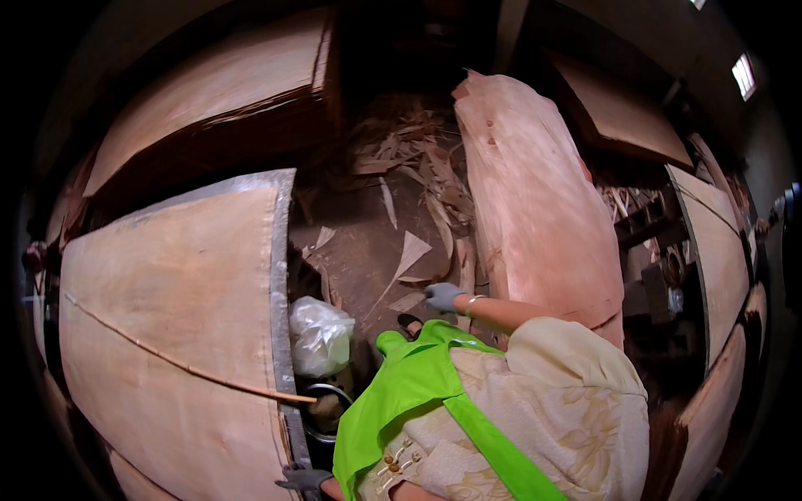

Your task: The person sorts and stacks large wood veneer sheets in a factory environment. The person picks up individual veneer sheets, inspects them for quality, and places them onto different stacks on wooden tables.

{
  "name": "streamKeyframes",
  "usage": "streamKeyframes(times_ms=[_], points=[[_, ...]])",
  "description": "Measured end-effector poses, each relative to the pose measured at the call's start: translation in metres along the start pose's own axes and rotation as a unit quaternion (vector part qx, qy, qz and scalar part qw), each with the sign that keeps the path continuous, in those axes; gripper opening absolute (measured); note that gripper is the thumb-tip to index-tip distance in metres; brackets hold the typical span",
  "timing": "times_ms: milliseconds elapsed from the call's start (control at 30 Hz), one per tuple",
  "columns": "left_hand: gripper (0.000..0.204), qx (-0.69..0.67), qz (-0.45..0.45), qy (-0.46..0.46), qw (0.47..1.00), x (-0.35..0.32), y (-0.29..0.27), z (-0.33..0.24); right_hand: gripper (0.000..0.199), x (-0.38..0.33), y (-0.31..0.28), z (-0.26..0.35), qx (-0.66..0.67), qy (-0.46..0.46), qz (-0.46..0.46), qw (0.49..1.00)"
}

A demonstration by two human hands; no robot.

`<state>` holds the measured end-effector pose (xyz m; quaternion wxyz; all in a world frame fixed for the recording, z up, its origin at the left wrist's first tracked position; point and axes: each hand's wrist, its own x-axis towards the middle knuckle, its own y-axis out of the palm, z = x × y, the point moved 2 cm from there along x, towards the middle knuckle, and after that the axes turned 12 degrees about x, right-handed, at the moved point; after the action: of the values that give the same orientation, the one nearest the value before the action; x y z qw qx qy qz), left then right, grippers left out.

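My right hand, in a grey glove with dark fingertips, hangs over the floor beside a long stack of pinkish wood veneer sheets. Its fingers are loosely bent and nothing shows in them. Low in the picture, my left hand, gloved too, reaches to the near right edge of a table topped with a pale wood sheet. The fingers there are stretched out, and I see nothing held. A thin bamboo stick lies across that sheet, its end jutting past the edge.
A clear plastic bag sits beside the table, above a round container. Veneer scraps litter the floor ahead. A tall veneer stack stands far left; more sheets stand at the right, beside dark metal equipment.
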<state>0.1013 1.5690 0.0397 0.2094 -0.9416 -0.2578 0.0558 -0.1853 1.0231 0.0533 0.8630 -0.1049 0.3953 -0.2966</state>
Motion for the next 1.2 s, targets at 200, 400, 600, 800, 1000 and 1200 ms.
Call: streamKeyframes(times_ms=[200, 400, 600, 800, 1000, 1200], points=[[0.047, -0.031, 0.155, -0.051, 0.986, -0.081, 0.122, -0.160, 0.029, -0.028, -0.094, -0.175, -0.046, 0.110, -0.203, 0.972], [0.049, -0.018, 0.306, 0.045, 0.951, -0.164, 0.224, -0.195, 0.019, -0.006, -0.156, -0.291, 0.447, 0.164, -0.375, 0.796], [0.043, -0.038, 0.538, 0.090, 0.837, -0.266, 0.333, -0.204, 0.023, 0.061, -0.223, -0.286, 0.804, 0.134, -0.345, 0.465], [0.037, 0.023, 0.607, 0.136, 0.782, -0.417, 0.430, -0.296, 0.032, 0.118, -0.257, -0.278, 0.877, 0.097, -0.389, 0.266], [0.031, 0.080, 0.675, 0.181, 0.711, -0.498, 0.519, -0.324, 0.034, 0.129, -0.274, -0.279, 0.901, 0.090, -0.405, 0.127], [0.030, 0.113, 0.782, 0.170, 0.589, -0.582, 0.606, -0.339, 0.031, 0.133, -0.274, -0.301, 0.859, 0.061, -0.501, 0.092]])
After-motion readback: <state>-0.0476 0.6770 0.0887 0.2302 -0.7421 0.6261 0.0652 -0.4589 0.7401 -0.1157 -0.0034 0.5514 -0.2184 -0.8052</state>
